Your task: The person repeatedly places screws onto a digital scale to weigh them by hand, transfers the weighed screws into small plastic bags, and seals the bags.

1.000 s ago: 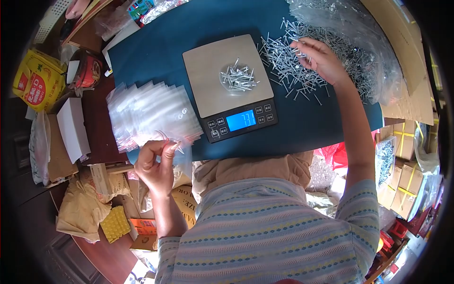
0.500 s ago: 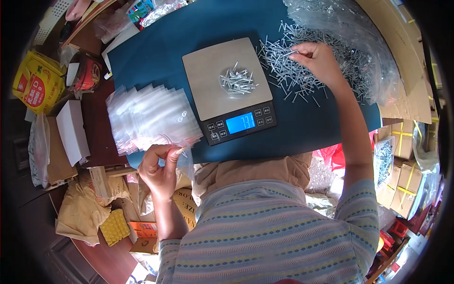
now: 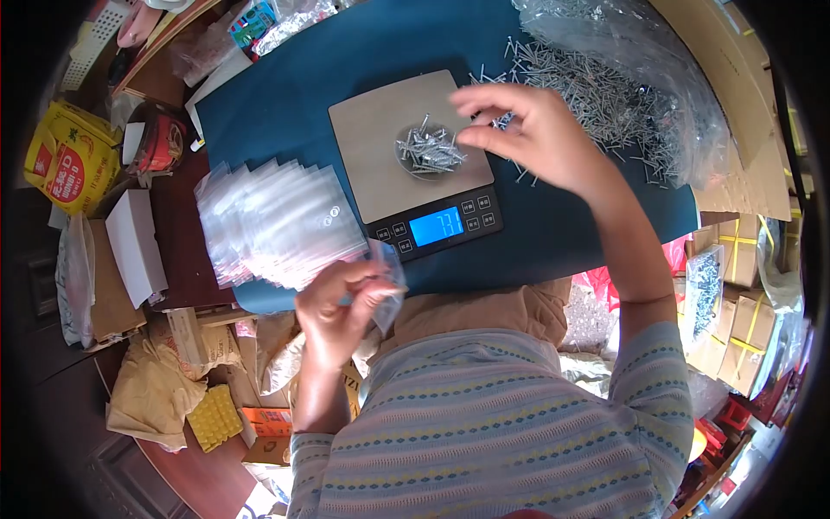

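My left hand (image 3: 333, 311) pinches a clear plastic bag (image 3: 389, 277) below the scale's front left corner. Fingers apart, my right hand (image 3: 536, 134) hovers by the scale's right edge, with nothing visible between thumb and fingers. On the beige plate of the digital scale (image 3: 372, 169) sits a small clear round dish holding a heap of silvery screws (image 3: 430, 150). The lit blue display (image 3: 437, 226) shows digits. Partly behind my right hand spreads a large pile of loose screws (image 3: 596, 95).
Fanned clear zip bags (image 3: 277, 225) lie left of the scale on the dark blue table cover (image 3: 303, 86). A big plastic bag (image 3: 666, 60) lies by the pile at the back right. Cardboard (image 3: 743, 104) borders the right side; a yellow package (image 3: 73, 156) stands far left.
My right hand has come left from the screw pile to the scale's edge, its fingers opening. My left hand has moved right with the plastic bag. The display looks unchanged.
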Motion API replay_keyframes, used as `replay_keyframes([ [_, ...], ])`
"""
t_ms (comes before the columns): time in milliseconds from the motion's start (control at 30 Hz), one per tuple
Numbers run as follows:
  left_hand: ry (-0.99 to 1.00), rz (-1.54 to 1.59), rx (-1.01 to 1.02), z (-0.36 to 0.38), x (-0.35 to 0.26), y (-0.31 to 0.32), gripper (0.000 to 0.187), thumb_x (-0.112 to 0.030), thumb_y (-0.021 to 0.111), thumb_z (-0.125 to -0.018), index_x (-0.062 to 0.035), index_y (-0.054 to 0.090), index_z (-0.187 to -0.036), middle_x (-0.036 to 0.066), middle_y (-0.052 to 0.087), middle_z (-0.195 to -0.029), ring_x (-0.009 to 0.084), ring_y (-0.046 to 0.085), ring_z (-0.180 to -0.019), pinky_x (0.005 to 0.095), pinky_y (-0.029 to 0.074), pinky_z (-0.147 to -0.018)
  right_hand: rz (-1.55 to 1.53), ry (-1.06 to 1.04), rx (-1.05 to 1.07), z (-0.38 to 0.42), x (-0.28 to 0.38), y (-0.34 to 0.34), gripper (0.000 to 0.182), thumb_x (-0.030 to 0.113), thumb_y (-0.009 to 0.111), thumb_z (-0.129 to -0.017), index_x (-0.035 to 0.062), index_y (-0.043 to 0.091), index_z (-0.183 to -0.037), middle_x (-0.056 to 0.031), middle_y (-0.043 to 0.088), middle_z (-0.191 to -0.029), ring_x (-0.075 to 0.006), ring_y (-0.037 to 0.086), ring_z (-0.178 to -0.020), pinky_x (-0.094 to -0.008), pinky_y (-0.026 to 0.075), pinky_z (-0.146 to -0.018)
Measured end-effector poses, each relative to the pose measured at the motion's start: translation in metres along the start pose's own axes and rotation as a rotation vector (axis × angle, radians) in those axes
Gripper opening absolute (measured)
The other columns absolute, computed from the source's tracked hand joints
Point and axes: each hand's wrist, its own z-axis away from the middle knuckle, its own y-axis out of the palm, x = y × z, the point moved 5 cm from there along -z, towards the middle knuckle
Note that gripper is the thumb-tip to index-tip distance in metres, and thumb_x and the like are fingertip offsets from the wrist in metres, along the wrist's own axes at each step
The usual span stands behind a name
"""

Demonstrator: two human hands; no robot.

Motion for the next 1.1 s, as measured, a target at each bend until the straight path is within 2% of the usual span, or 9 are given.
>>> replay_keyframes([
  [200,0.054,0.348,0.103,0.007,-0.024,0.034,0.025,-0.007,0.078,-0.075,-0.0003,0.066,-0.095,0.006,0.066,-0.075,0.0113,0.059,-0.059,0.0258,0.045,-0.054,-0.400,-0.227,0.516,0.046,0.056,0.057,0.015,0.018,0.068,-0.088,0.0039,0.063,-0.088,-0.0066,0.060,-0.075,-0.0190,0.059,-0.065,-0.0329,0.044,-0.056],
  [433,0.306,0.123,0.355,0.008,-0.034,0.042,0.023,0.000,0.078,-0.068,-0.0049,0.062,-0.083,0.004,0.058,-0.077,0.0224,0.059,-0.074,0.0338,0.044,-0.062,-0.453,-0.181,0.291,0.074,0.042,0.041,0.022,0.013,0.065,-0.089,0.0003,0.059,-0.072,-0.0076,0.053,-0.063,-0.0187,0.051,-0.053,-0.0334,0.038,-0.050],
  [667,0.413,-0.111,0.101,-0.001,-0.028,0.001,0.022,-0.006,0.074,-0.071,-0.0100,0.053,-0.068,0.005,0.066,-0.080,0.0334,0.058,-0.116,0.0458,0.041,-0.088,-0.490,0.127,0.034,0.058,-0.006,0.020,0.016,0.016,0.058,-0.096,0.0022,0.064,-0.090,-0.0019,0.064,-0.078,-0.0070,0.060,-0.069,-0.0225,0.049,-0.061],
  [833,0.314,-0.136,0.220,-0.006,-0.023,0.004,0.013,-0.006,0.073,-0.073,-0.0071,0.060,-0.073,0.024,0.053,-0.131,0.0465,0.027,-0.139,0.0563,0.014,-0.111,-0.073,-0.170,-0.186,0.030,-0.025,0.017,0.033,0.023,0.071,-0.085,0.0035,0.060,-0.110,-0.0079,0.063,-0.104,-0.0179,0.061,-0.093,-0.0299,0.049,-0.075],
  [867,0.331,-0.157,0.274,-0.005,-0.021,0.007,0.012,-0.006,0.073,-0.073,-0.0069,0.061,-0.075,0.025,0.048,-0.135,0.0477,0.025,-0.140,0.0565,0.015,-0.111,0.013,-0.143,-0.119,0.027,-0.026,0.024,0.059,0.033,0.078,-0.078,0.0057,0.051,-0.123,-0.0119,0.059,-0.114,-0.0275,0.055,-0.110,-0.0410,0.042,-0.093],
  [933,0.367,-0.200,0.378,-0.005,-0.019,0.015,0.012,-0.005,0.073,-0.073,-0.0065,0.063,-0.078,0.027,0.038,-0.142,0.0502,0.020,-0.140,0.0569,0.016,-0.111,0.275,-0.164,-0.114,0.026,-0.019,0.040,0.071,0.040,0.077,-0.076,0.0082,0.044,-0.131,-0.0149,0.057,-0.120,-0.0314,0.049,-0.122,-0.0506,0.028,-0.105],
  [967,0.370,-0.198,0.333,-0.006,-0.022,0.016,0.013,-0.002,0.072,-0.072,-0.0049,0.063,-0.081,0.024,0.056,-0.122,0.0428,0.047,-0.127,0.0533,0.032,-0.104,0.242,-0.154,-0.096,0.023,-0.026,0.050,0.081,0.046,0.077,-0.074,0.0100,0.039,-0.135,-0.0162,0.055,-0.126,-0.0322,0.044,-0.129,-0.0546,0.015,-0.109],
  [1067,0.241,-0.175,0.389,0.000,-0.011,0.021,0.015,0.001,0.071,-0.073,-0.0026,0.063,-0.085,0.016,0.066,-0.095,0.0310,0.066,-0.091,0.0453,0.048,-0.084,0.354,-0.177,-0.144,0.017,-0.037,0.072,0.083,0.042,0.082,-0.069,0.0122,0.042,-0.136,-0.0176,0.051,-0.132,-0.0313,0.043,-0.131,-0.0543,0.015,-0.110],
  [1100,0.320,-0.208,0.309,-0.004,-0.017,0.023,0.015,0.005,0.070,-0.074,0.0002,0.062,-0.086,0.010,0.065,-0.075,0.0225,0.063,-0.062,0.0370,0.051,-0.063,0.343,-0.192,-0.157,0.016,-0.031,0.069,0.076,0.035,0.083,-0.070,0.0122,0.044,-0.132,-0.0168,0.052,-0.131,-0.0307,0.046,-0.127,-0.0497,0.018,-0.110],
])
